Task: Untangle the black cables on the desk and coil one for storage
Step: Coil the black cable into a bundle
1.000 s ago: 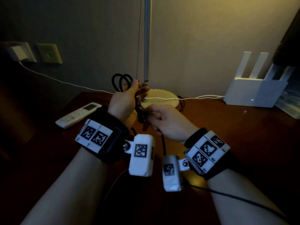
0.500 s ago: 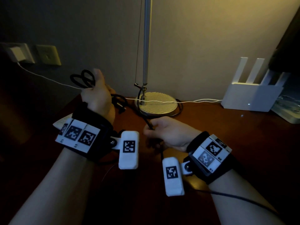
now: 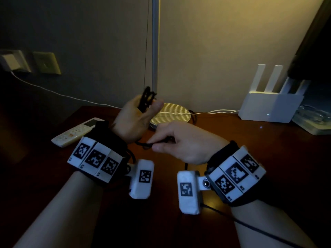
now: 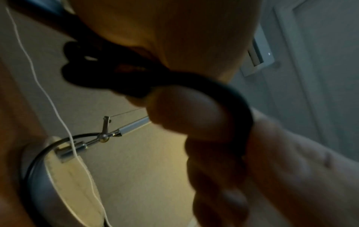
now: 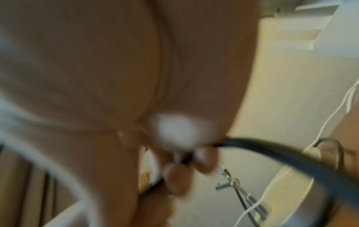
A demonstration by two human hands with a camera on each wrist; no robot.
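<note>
Dim room: plain wall (image 3: 215,51) with sockets (image 3: 46,62) behind a wooden desk (image 3: 268,158).

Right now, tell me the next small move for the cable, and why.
Probably bring the right hand up to the left hand and lay another loop onto the black coil. The left hand grips a small bundle of loops raised above the desk, while the right pinches a loose stretch of the same black cable just below it, not yet wound.

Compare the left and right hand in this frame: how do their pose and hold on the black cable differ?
The left hand is raised, gripping bunched loops of the black cable; the right hand sits lower over the desk, pinching a single run. The left palm faces up, the right knuckles face up. Both hold black cable.
</note>
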